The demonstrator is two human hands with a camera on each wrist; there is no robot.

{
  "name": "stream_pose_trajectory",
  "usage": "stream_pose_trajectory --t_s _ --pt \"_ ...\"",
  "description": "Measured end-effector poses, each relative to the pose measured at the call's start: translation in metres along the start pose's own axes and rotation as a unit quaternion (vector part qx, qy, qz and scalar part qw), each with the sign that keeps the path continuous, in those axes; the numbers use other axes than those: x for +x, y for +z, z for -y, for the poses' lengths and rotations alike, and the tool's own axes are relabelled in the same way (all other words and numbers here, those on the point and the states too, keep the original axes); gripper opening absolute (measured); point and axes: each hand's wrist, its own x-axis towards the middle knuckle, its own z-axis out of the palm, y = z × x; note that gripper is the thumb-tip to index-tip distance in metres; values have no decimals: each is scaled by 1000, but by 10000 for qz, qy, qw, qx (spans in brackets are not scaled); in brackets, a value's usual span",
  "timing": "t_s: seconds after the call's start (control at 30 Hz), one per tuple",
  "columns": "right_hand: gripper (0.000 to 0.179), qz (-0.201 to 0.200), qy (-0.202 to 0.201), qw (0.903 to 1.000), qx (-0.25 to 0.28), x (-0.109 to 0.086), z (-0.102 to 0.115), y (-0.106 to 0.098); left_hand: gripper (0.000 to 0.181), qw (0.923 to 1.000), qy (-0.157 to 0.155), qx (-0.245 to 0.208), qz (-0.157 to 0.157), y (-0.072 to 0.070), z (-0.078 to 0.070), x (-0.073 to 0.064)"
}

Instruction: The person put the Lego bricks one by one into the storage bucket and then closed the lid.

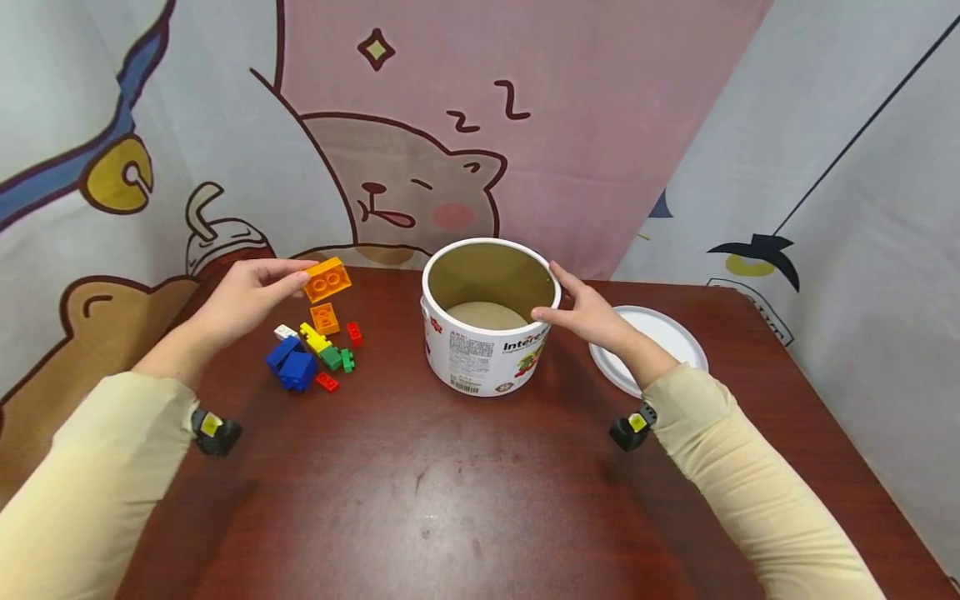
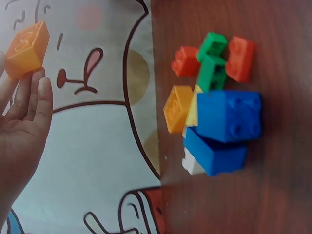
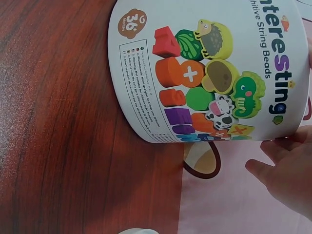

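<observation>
My left hand (image 1: 251, 292) pinches an orange building block (image 1: 327, 279) between thumb and fingertips. The block hangs above a small group of loose blocks, its hollow underside showing in the head view. Below it lie another orange block (image 1: 325, 319), blue blocks (image 2: 229, 116), a yellow block (image 1: 315, 340), green blocks (image 2: 212, 72), red blocks (image 2: 240, 58) and a white block (image 1: 284, 332). To the right, my right hand (image 1: 588, 312) rests spread against the rim of a white round bucket (image 1: 480, 358), thumb toward the front. The bucket stands upright, lidless, with its visible floor bare.
A round white lid (image 1: 660, 333) lies on the dark brown table (image 1: 435, 492) to the right of the bucket, partly behind the right forearm. A curtain with cartoon animals (image 1: 405, 183) hangs along the table's back edge.
</observation>
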Motion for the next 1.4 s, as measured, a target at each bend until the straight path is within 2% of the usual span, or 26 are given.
stream_pose_trajectory --t_s 0.33,0.6,0.93,1.17,1.3,1.4 --pt "86 -22 -5 9999 104 1 2 -1 48 9990 159 -336 253 7 -30 19" --pt "86 -1 -27 9999 119 2 2 -2 46 9962 245 -708 442 18 -47 31" --pt "86 22 -42 9999 159 2 1 -1 41 9924 468 -937 642 38 -69 53" --pt "85 19 -20 9999 133 1 1 -1 37 9854 680 -1314 845 57 -87 66" --pt "86 32 -8 10000 88 1 0 -1 35 9832 792 -1345 944 68 -96 69" --pt "87 42 11 10000 47 0 0 0 35 9843 844 -1239 929 76 -102 73"
